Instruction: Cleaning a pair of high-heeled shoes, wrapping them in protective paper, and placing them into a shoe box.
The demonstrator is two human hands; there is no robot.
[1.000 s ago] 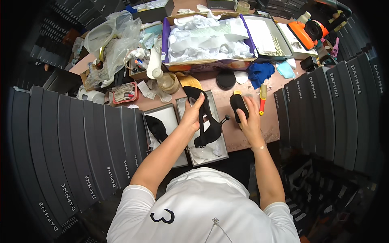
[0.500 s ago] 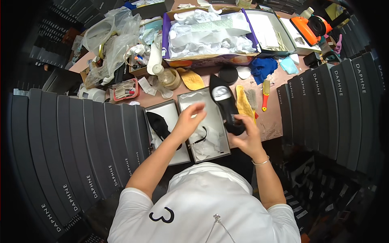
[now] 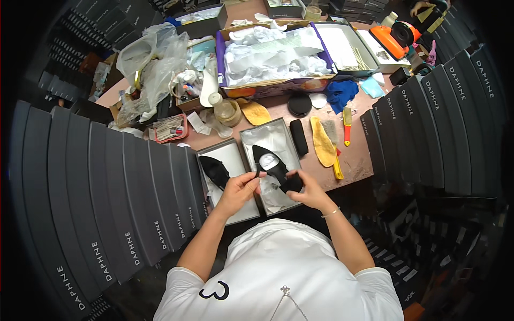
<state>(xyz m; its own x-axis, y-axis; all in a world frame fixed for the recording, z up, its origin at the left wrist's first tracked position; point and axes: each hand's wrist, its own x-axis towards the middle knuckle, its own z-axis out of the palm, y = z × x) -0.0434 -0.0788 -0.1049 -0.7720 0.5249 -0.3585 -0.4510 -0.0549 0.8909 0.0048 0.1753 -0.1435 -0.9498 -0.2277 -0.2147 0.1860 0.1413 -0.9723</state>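
Tall stacks of dark gray boxes (image 3: pixel 107 203) line the nine o'clock side of the pink work surface (image 3: pixel 356 160). Inward from them, an open shoebox (image 3: pixel 229 152) holds one black pointed shoe (image 3: pixel 215 170). The left hand (image 3: pixel 237 195), at eight o'clock from the shoe being handled, has its fingers together on a thin black strap (image 3: pixel 258 174). That second black shoe (image 3: pixel 276 170) (a white patch shows inside) lies over another open box (image 3: pixel 262 127), toe toward eleven o'clock. A black oblong block (image 3: pixel 299 137) lies at one o'clock; the right hand (image 3: pixel 309 191), at four, has its fingers clamped around the heel end. Toward two o'clock lie a yellow cloth (image 3: pixel 323 142) and a red-and-yellow-handled brush (image 3: pixel 347 127).
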